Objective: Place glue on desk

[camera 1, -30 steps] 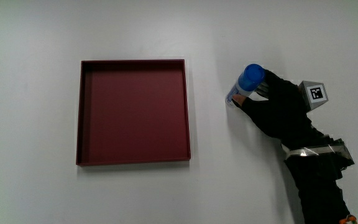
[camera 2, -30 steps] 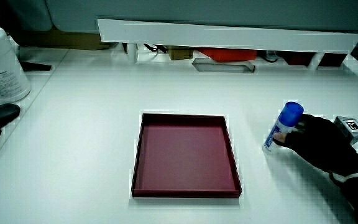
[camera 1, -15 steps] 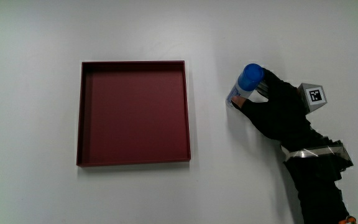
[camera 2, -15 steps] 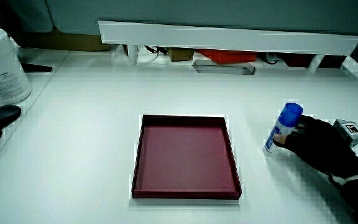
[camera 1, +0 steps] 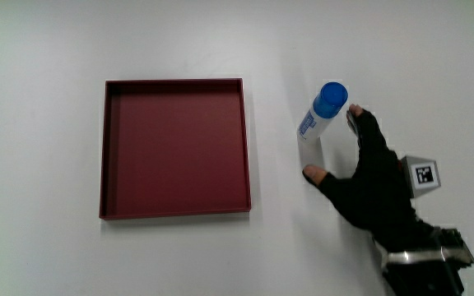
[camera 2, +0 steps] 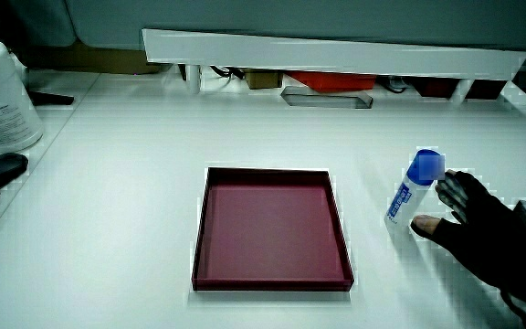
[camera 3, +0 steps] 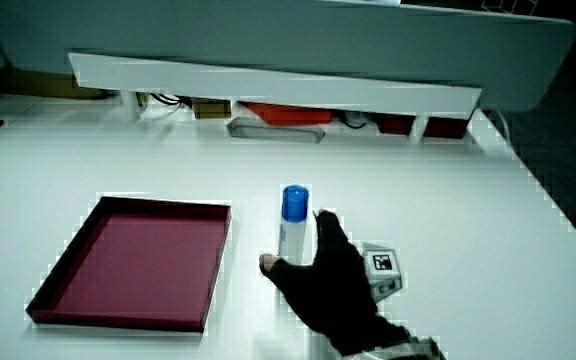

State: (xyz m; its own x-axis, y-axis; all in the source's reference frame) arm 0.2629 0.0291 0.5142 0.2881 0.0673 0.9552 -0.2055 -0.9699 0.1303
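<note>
a: white desk [camera 1: 72, 255], a low partition [camera 2: 336, 57] at its edge, a red tray [camera 1: 175, 146] lying flat.

b: and the glue [camera 1: 319, 122]?

a: upright on the desk beside the tray, apart from it.

b: the hand [camera 1: 374, 187]?

a: just beside the glue, nearer the person, fingers spread, seemingly holding nothing.

A glue stick [camera 1: 320, 117] with a blue cap stands upright on the white table [camera 1: 39, 247] beside a dark red tray [camera 1: 175, 148]. The hand [camera 1: 367, 181] lies just beside the stick, fingers spread and holding nothing.
</note>
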